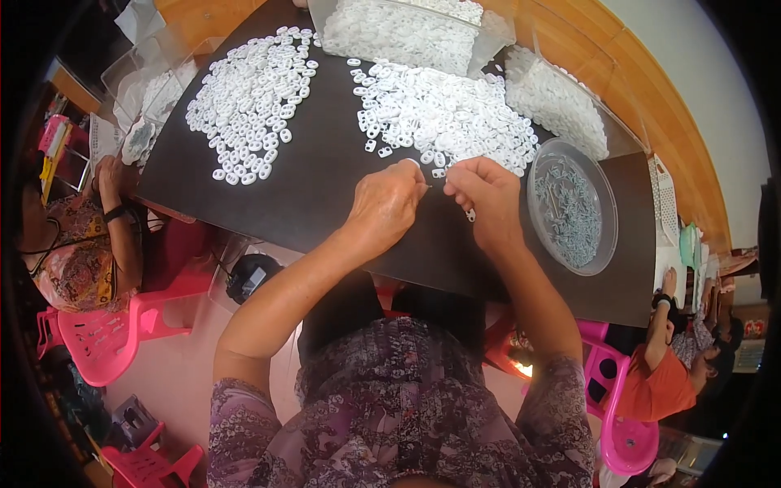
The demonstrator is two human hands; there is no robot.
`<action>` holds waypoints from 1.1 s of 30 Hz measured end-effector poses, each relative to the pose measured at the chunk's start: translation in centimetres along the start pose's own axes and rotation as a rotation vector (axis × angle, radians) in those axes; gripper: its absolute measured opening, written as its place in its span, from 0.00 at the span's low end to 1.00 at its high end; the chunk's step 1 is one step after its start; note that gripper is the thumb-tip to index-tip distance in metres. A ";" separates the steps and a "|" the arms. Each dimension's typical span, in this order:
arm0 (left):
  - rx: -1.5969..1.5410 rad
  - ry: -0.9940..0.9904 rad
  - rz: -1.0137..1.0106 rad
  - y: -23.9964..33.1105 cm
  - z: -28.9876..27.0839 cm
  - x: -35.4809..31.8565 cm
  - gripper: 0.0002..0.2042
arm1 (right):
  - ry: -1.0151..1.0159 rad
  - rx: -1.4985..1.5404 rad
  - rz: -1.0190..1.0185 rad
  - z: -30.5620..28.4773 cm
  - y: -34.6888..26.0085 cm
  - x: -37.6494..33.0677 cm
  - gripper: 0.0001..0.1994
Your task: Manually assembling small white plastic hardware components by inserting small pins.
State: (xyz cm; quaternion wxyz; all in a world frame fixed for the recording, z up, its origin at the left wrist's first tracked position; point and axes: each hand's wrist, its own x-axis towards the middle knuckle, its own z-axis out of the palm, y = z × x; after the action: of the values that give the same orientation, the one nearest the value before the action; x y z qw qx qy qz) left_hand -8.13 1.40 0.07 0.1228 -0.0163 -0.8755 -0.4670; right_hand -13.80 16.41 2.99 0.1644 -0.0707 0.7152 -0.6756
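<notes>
Both of my hands meet close together over the dark table, just in front of a pile of small white plastic pieces with holes [443, 106]. My left hand [384, 203] is pinched on a small white plastic piece [413, 163], whose edge shows at the fingertips. A thin tip sticks out beside its thumb, too small to name. My right hand [492, 199] is closed, fingers curled, with a small white holed piece [470, 215] poking out beneath them. To its right sits a round clear tub [608, 236] of small grey metal screws or pins [573, 211].
A separate pile of white oval two-holed pieces [252, 102] lies at the left. Clear bins of white parts stand at the back [399, 37] and back right [557, 98]. Other people sit at left [81, 252] and right [663, 370], beside pink chairs [102, 342].
</notes>
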 end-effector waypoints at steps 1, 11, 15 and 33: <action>0.074 0.047 0.044 -0.3 0.3 0.1 0.05 | 0.000 0.001 0.000 -0.2 -0.1 0.0 0.06; 0.337 0.091 0.181 -1.1 1.0 1.1 0.04 | 0.040 -0.058 -0.132 -1.9 0.8 -0.8 0.05; 0.108 0.214 0.242 -1.1 -0.1 -0.2 0.03 | -0.044 -0.058 -0.183 -1.8 1.0 -1.4 0.04; -1.047 0.110 -0.331 1.7 -2.8 -6.1 0.06 | -0.159 0.006 -0.154 3.4 1.1 -5.2 0.03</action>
State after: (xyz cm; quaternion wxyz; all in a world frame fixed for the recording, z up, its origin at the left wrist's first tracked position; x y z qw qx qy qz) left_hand -1.41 0.61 1.51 0.0687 0.0871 -0.5094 -0.8533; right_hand -7.67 14.97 2.54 0.1681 -0.1784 0.6905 -0.6805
